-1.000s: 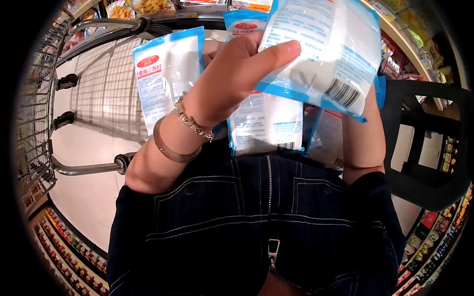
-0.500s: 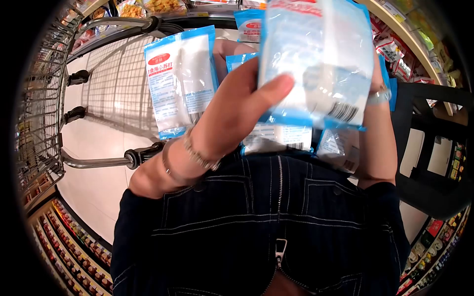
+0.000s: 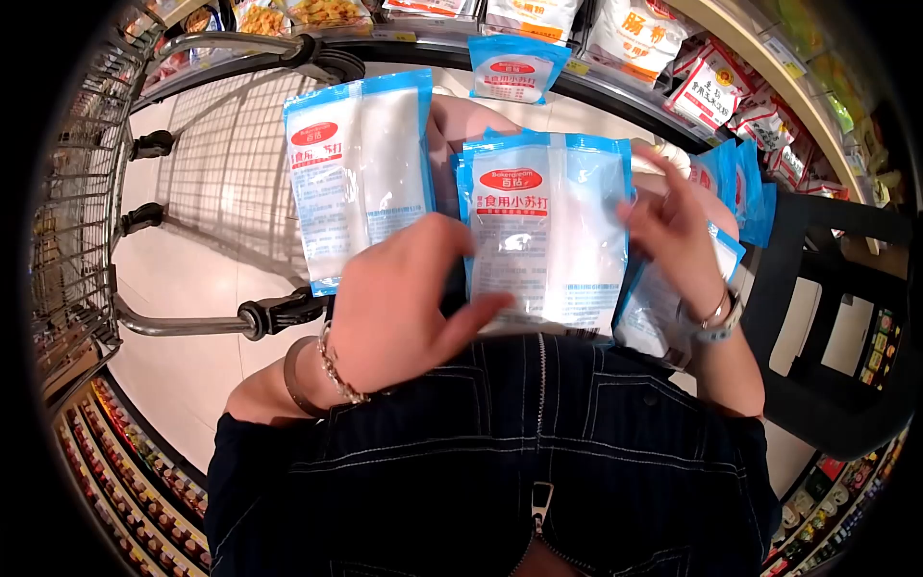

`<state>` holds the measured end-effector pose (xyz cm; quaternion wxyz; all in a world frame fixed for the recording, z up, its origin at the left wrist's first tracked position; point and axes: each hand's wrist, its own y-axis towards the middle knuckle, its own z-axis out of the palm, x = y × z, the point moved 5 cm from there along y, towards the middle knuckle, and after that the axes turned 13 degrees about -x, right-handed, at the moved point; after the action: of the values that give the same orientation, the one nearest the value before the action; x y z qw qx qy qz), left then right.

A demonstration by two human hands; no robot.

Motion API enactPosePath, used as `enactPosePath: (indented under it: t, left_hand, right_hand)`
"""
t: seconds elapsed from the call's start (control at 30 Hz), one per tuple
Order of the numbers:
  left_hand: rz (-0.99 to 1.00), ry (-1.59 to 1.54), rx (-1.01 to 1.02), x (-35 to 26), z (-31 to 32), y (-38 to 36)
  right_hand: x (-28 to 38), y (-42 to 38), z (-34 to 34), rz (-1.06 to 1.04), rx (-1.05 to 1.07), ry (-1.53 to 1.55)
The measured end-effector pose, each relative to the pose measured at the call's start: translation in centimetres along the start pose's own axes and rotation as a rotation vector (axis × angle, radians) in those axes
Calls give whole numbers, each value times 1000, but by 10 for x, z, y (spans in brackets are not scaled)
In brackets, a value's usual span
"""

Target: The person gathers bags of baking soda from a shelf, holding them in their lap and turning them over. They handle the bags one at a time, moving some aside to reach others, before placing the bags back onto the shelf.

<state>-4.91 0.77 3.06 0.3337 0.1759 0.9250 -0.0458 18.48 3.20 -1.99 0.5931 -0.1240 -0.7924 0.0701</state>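
A white and blue bag of baking soda (image 3: pixel 548 231) lies face up over my lap, on top of other such bags. My left hand (image 3: pixel 394 298) is at its left edge, thumb apart from the curled fingers and over the lower left corner. At the right edge, my right hand (image 3: pixel 678 240) has its fingers spread, slightly blurred; neither hand visibly grips the bag. Another baking soda bag (image 3: pixel 361 183) rests to the left, behind my left hand. Under my right wrist, a further bag (image 3: pixel 663 298) is partly hidden.
One more bag (image 3: pixel 514 72) stands by the shelf front, and several blue-edged bags (image 3: pixel 735 188) lie at the right. A wire shopping cart (image 3: pixel 82 221) stands at left. A black basket or frame (image 3: pixel 836 317) is at right. Stocked shelves (image 3: pixel 635 38) curve around.
The bag held up in front of me has come down onto the lap pile. Both hands have loosened and moved to its sides. The shelf-side bag is now fully visible.
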Motion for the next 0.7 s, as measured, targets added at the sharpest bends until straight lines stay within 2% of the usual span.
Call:
enactPosePath:
  t: [0.07, 0.1, 0.2, 0.23, 0.27, 0.3, 0.37, 0.4, 0.47, 0.57, 0.67, 0.7]
  left_hand:
    - [482, -100, -13, -25, 9, 9]
    - [723, -149, -17, -37, 15, 9]
    - [819, -60, 61, -35, 62, 13]
    - [812, -71, 75, -34, 69, 15]
    - [805, -81, 91, -34, 73, 15]
    - [800, -92, 109, -33, 75, 15]
    - [817, -65, 102, -34, 73, 17]
    - [821, -38, 101, -34, 73, 17]
    - [807, -54, 128, -34, 71, 20]
    - [797, -59, 136, -35, 68, 22]
    - [779, -89, 143, -37, 68, 20]
    - [768, -100, 139, -36, 68, 20]
  right_hand:
    - [2, 47, -12, -175, -231, -33]
    - [7, 76, -9, -287, -223, -75]
    - [5, 155, 31, -253, 90, -375]
    - [-2, 174, 47, -138, 126, -434]
    - [-11, 189, 59, -90, 148, -452]
    - [-18, 205, 70, -104, 162, -603]
    - [-42, 237, 84, -314, 148, -555]
    - [-42, 236, 88, -175, 140, -555]
    - [-64, 248, 94, -40, 134, -322]
    - [-60, 243, 90, -198, 118, -482]
    - [-38, 231, 70, -566, -115, -612]
    - [-25, 222, 60, -618, -185, -610]
